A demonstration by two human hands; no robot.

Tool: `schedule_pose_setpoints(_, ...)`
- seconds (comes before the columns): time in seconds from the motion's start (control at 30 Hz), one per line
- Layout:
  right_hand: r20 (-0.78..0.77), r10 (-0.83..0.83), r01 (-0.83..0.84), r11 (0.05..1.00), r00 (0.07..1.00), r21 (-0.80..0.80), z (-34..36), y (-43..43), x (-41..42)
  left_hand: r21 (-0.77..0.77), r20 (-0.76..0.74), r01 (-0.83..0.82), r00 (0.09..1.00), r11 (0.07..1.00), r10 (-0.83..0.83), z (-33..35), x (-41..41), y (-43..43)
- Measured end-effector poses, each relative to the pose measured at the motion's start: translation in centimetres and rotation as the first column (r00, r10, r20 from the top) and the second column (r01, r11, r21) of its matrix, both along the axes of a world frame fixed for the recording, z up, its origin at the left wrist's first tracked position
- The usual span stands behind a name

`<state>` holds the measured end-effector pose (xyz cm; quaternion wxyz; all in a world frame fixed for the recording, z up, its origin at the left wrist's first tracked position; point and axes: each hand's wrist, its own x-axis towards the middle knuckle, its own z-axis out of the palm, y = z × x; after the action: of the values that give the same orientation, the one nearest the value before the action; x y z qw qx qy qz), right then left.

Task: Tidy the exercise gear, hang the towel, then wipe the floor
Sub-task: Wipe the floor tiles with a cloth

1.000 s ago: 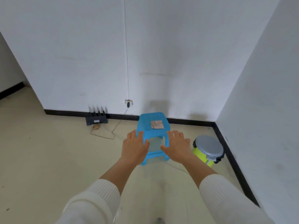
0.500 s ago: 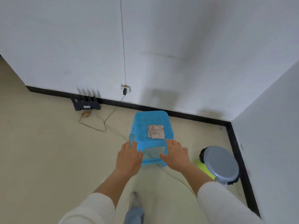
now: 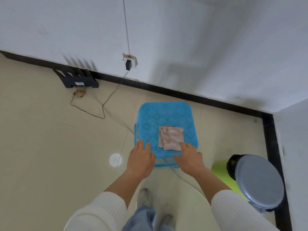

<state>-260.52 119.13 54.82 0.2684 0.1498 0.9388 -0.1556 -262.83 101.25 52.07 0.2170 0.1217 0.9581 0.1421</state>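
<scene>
Two bare hands reach forward and down over a square blue plastic stool (image 3: pixel 164 117) with a patterned seat, standing on the pale glossy floor (image 3: pixel 41 147) near the corner of the room. The left hand (image 3: pixel 140 158) is spread flat with fingers extended, its fingertips at the stool's near left corner, clasping nothing. The right hand (image 3: pixel 189 158) is likewise spread and unclenched, palm down over the stool's near edge; its fingertips reach the near edge of a small folded pinkish-beige cloth (image 3: pixel 170 136), though whether they actually press on it cannot be told. The cloth lies flat on the seat, toward its near right part. Both forearms emerge from white ribbed knit sleeves (image 3: pixel 103 212).

Just right of the stool, against the side wall, stands a lime-green bin with a round grey lid (image 3: pixel 259 180) and a black liner showing at its rim. By the black baseboard to the left sits a black slotted rack (image 3: pixel 77 80), with a thin dark cable (image 3: pixel 103 107) looping across the floor up to a plug in a white wall socket (image 3: pixel 130 61). Below, blue jeans and a light shoe (image 3: pixel 144 197) are visible.
</scene>
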Motion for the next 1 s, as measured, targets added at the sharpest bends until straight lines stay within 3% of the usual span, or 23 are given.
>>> schedule_pose_setpoints(0.23,-0.119,-0.138,0.144,0.989,0.983,0.036,-8.2,1.8,-3.5,-0.032,-0.012,0.072,0.997,0.997,-0.072,-9.3,-2.7,1.4)
schedule_pose_setpoints(0.43,-0.231,-0.341,0.336,0.94,0.911,-0.063,-11.9,3.2,-5.0,-0.037,-0.04,0.071,0.997,0.997,-0.073,-12.9,-2.2,1.6)
schedule_pose_setpoints(0.53,-0.239,-0.494,0.459,0.868,0.836,-0.189,-13.0,3.2,-5.5,-0.037,-0.057,0.062,0.996,0.997,-0.064,-13.7,-2.0,1.5)
schedule_pose_setpoints(0.63,-0.118,-0.689,0.621,0.704,0.715,-0.344,-13.1,2.9,-6.3,-0.042,-0.028,0.054,0.998,0.998,-0.055,-13.5,-2.1,1.7)
schedule_pose_setpoints(0.7,-0.061,-0.735,0.671,0.646,0.675,-0.363,-13.0,2.8,-6.7,-0.063,0.02,0.082,0.997,0.995,-0.081,-13.4,-2.3,1.8)
schedule_pose_setpoints(0.9,-0.15,-0.647,0.543,0.725,0.747,-0.423,-11.1,1.5,-6.1,-0.167,0.15,0.139,0.982,0.976,-0.114,-10.3,-3.8,1.2)
schedule_pose_setpoints(1.0,-0.216,-0.526,0.406,0.809,0.823,-0.425,-8.4,0.4,-5.3,-0.143,0.116,0.05,0.993,0.988,-0.033,-7.7,-2.2,0.3)
